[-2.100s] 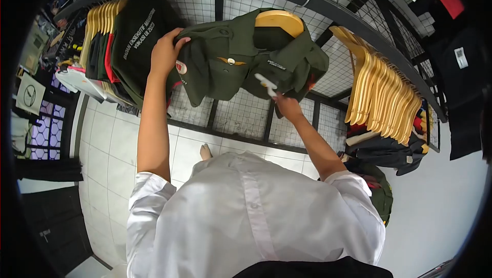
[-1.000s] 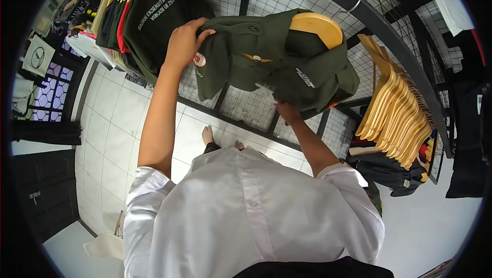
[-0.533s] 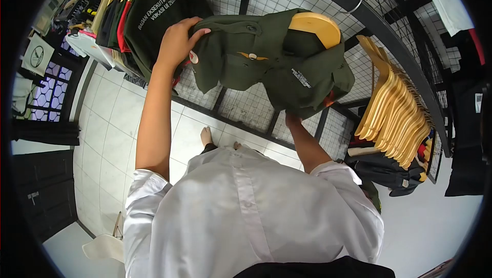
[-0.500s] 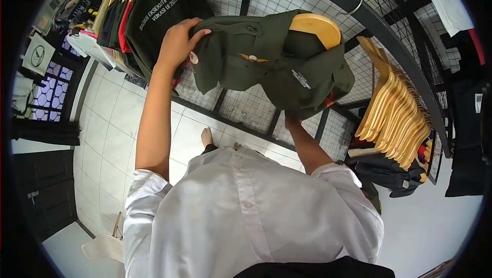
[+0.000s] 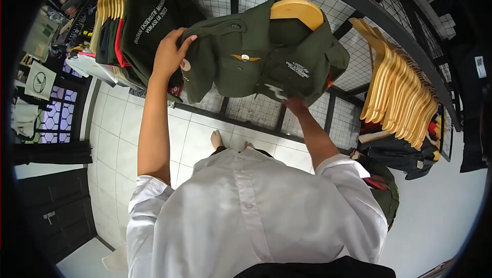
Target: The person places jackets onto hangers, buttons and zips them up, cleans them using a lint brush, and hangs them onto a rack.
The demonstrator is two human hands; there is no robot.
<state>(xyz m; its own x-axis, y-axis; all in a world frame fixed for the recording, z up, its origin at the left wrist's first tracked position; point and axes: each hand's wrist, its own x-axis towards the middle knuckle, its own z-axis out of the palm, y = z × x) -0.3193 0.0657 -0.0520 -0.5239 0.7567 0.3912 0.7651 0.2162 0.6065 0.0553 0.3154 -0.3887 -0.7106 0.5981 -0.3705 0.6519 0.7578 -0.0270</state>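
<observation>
A dark green uniform shirt (image 5: 246,73) with embroidered badges hangs on a wooden hanger (image 5: 297,12) from a black rail. My left hand (image 5: 171,55) grips its shoulder and sleeve at the left, thumb on the near side. Beside that hand, a round red-and-white patch (image 5: 185,65) shows on the sleeve. My right hand (image 5: 295,104) is at the lower front edge of the shirt, blurred, its fingers hard to make out. Just above it is a smeared whitish mark on the cloth.
Several garments on hangers (image 5: 110,6) hang at the left, beside a dark green lettered garment (image 5: 154,21). Bare wooden hangers (image 5: 402,93) crowd the rail at the right, above folded dark clothes (image 5: 397,152). Behind is a black grid rack (image 5: 251,108) over a white tiled floor (image 5: 120,139).
The shirt's front is spread more toward me, and its lower right part has lifted. My right hand has moved up from beneath its hem to its front. The view has shifted slightly.
</observation>
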